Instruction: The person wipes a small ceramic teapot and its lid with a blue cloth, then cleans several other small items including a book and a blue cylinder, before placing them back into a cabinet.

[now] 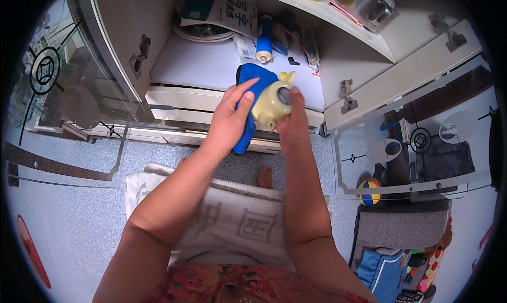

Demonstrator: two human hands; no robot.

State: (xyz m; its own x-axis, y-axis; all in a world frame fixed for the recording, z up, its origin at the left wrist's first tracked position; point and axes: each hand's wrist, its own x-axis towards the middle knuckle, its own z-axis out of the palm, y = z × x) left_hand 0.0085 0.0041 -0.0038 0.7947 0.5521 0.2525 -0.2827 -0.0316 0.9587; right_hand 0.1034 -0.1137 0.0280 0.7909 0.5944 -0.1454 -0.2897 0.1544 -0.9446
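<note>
Pale yellow and glossy, a small teapot (270, 105) is tilted in front of me, its round opening uncovered and dark inside. My right hand (295, 112) grips it from the right, with the thumb at the rim of the opening. A blue cloth (245, 134) with a dark edge is held in my left hand (233, 114), pressed against the teapot's left side. Part of the cloth hangs down below that hand. Both hands are over the front edge of an open cabinet shelf (198, 71).
A blue cylindrical cartridge (264, 37), a book (222, 9) and bagged items lie on the shelf. Glass-panelled doors (126, 144) stand open at both sides. A metal pot (366, 6) sits on the upper shelf. To the right are a ball (370, 192) and a grey-covered seat (400, 227).
</note>
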